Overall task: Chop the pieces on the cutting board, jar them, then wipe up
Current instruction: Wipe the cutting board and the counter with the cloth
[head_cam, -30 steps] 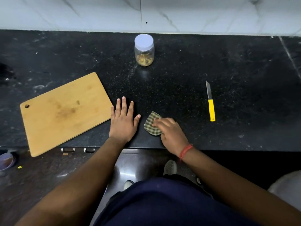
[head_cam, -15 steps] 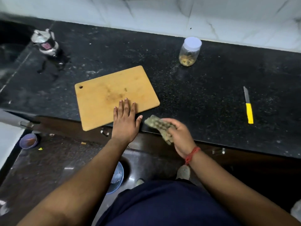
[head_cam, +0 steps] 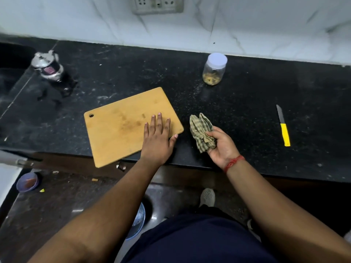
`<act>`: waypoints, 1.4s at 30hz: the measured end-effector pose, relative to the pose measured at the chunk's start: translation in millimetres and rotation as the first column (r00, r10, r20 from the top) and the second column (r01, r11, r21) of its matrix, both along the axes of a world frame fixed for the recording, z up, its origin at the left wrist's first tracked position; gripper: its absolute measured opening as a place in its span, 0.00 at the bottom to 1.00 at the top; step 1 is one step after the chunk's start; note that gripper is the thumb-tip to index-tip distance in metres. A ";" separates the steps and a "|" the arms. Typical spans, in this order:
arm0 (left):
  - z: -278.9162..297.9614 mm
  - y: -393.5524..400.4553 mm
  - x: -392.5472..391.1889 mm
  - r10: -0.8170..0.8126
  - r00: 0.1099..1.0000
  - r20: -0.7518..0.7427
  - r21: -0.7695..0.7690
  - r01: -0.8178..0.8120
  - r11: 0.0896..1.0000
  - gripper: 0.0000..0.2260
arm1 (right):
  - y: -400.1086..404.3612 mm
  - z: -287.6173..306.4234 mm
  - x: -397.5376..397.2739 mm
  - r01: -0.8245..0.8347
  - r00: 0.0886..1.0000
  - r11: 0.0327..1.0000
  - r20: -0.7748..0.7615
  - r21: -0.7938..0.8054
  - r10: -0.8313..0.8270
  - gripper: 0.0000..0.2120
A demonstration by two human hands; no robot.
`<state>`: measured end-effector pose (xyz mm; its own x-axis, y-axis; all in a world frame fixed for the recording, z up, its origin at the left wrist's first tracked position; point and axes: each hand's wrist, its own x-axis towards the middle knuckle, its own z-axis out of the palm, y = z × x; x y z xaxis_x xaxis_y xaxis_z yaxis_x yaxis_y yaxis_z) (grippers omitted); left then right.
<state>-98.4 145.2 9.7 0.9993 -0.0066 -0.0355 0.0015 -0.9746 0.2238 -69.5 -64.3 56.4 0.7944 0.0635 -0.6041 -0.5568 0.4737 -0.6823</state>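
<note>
A bare wooden cutting board (head_cam: 121, 126) lies on the black counter (head_cam: 247, 103), one corner hanging over the front edge. My left hand (head_cam: 157, 137) rests flat on the board's right end, fingers straight. My right hand (head_cam: 221, 145), palm up, holds a crumpled green checked cloth (head_cam: 201, 131) just above the counter to the right of the board. A clear jar (head_cam: 214, 70) with a white lid stands at the back and has chopped yellowish pieces in its bottom. A yellow-handled knife (head_cam: 283, 126) lies far right.
A shiny metal pot (head_cam: 47, 68) stands at the back left near the counter's corner. A white tiled wall with a socket panel (head_cam: 157, 4) runs behind. Below the front edge are a small purple bowl (head_cam: 27, 182) on a lower ledge and a blue bowl (head_cam: 138, 219).
My left hand moved from the bare counter onto the board's right end. My right hand lifted the cloth off the counter and turned palm up. The view swung left.
</note>
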 end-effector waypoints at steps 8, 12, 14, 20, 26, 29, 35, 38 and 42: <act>9.5 -85.4 77.8 -0.170 0.985 0.007 0.020 0.170 0.985 0.31 | -86.6 -5.4 65.0 0.138 0.990 0.988 0.042 -0.062 -0.136 0.19; 12.4 -134.6 126.7 -0.213 0.977 -0.008 0.050 0.213 0.976 0.31 | -140.0 -7.9 120.9 0.194 0.980 0.973 0.065 -0.122 -0.187 0.18; 13.3 -155.0 147.5 -0.213 0.977 -0.005 0.059 0.213 0.975 0.31 | -162.9 -9.6 152.4 0.198 0.979 0.966 0.081 -0.165 -0.187 0.19; 18.8 -198.5 196.2 -0.182 0.983 -0.003 0.063 0.182 0.981 0.31 | -204.3 -8.2 258.4 0.157 0.983 0.902 0.149 -0.403 -0.105 0.20; 10.0 -203.3 213.8 -0.101 0.995 -0.021 0.084 0.102 0.991 0.31 | -202.1 -7.7 344.5 -0.011 0.886 0.491 0.220 -0.871 0.409 0.27; 4.8 -196.6 211.5 -0.068 0.998 -0.012 0.086 0.069 0.994 0.32 | -192.8 -35.5 355.9 -0.179 0.665 -0.081 -0.181 -0.981 0.724 0.31; -2.2 -178.4 201.7 -0.003 1.000 -0.026 0.080 0.005 0.997 0.33 | -183.0 -53.9 339.7 -0.162 0.547 -0.467 -0.473 -0.869 0.690 0.37; -2.2 -171.9 195.6 0.026 0.998 -0.051 0.073 -0.022 0.997 0.31 | -183.8 -41.8 342.3 -0.227 0.518 -0.473 -0.517 -0.851 0.681 0.39; 2.5 -163.7 185.8 0.045 0.998 -0.053 0.073 -0.041 0.996 0.31 | -173.9 -36.0 328.3 -0.215 0.602 -0.388 -0.434 -0.896 0.670 0.37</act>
<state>87.3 -18.5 12.2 0.9952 0.0411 -0.0885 0.0542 -0.9869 0.1518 258.8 -238.2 20.4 0.9291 0.1250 -0.3482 0.0873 -0.9887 -0.1220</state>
